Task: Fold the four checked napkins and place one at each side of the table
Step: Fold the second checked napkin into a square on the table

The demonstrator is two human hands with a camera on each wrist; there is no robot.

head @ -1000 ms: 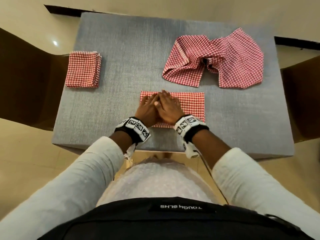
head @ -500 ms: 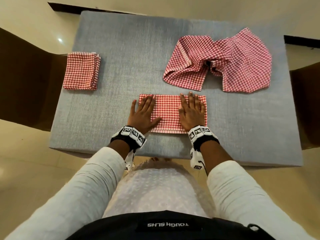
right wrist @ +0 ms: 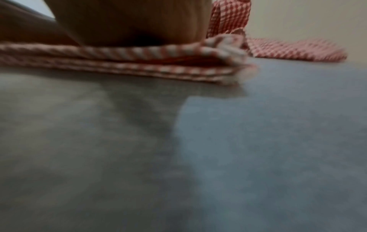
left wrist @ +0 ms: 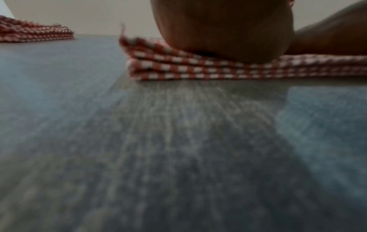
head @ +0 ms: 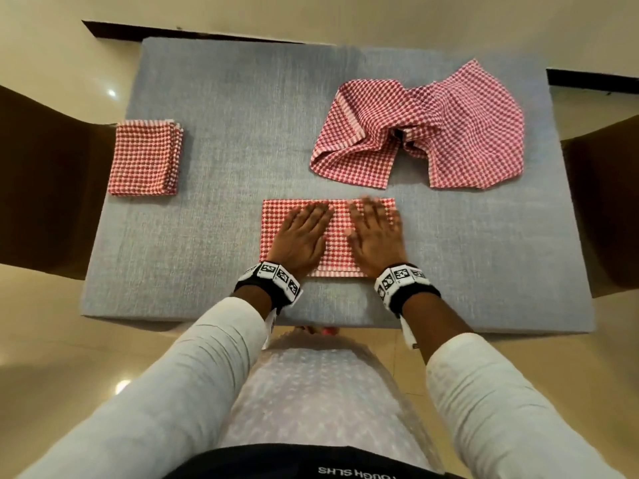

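A red-and-white checked napkin, folded into a long strip, lies near the front edge of the grey table. My left hand and right hand press flat on it side by side, fingers straight. The left wrist view shows the heel of my left hand on the strip's layered left end; the right wrist view shows the strip's right end under my right hand. A folded square napkin sits at the left side. Crumpled unfolded checked napkins lie at the back right.
Brown chairs stand at the left and right sides of the table. The table's front edge is just behind my wrists. Cream floor surrounds the table.
My hands, together at the strip's middle a second ago, spread apart over it, then slid slightly back toward each other. The strip stays where it was.
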